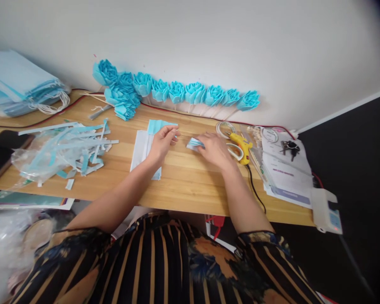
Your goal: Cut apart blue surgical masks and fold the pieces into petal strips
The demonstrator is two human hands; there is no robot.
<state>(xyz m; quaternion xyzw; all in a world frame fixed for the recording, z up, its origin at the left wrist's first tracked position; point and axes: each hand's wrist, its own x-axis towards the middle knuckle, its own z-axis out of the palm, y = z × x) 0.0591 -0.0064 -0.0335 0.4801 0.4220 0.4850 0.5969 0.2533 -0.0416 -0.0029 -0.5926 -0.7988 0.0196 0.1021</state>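
My left hand (pixel 163 142) hovers over or rests at the edge of the blue-and-white face mask sheets (pixel 139 147); its thumb and fingers are drawn together, and what they pinch, if anything, is too small to make out. To the right, my right hand (pixel 213 148) is bent over a small folded stack of blue-and-white mask pieces (pixel 194 142), with its fingertips closed on them. White-handled scissors (pixel 236 152) lie just beside that hand, partly hidden. A yellow glue gun (pixel 242 147) lies beyond them.
Several blue fabric flowers (pixel 177 91) on sticks line the wall. Cut strips and plastic (pixel 66 147) cover the left side, near a pile of masks (pixel 22 82) and a dark phone (pixel 3 154). A tape roll (pixel 226 128), papers (pixel 285 169) and keys (pixel 290 148) lie right.
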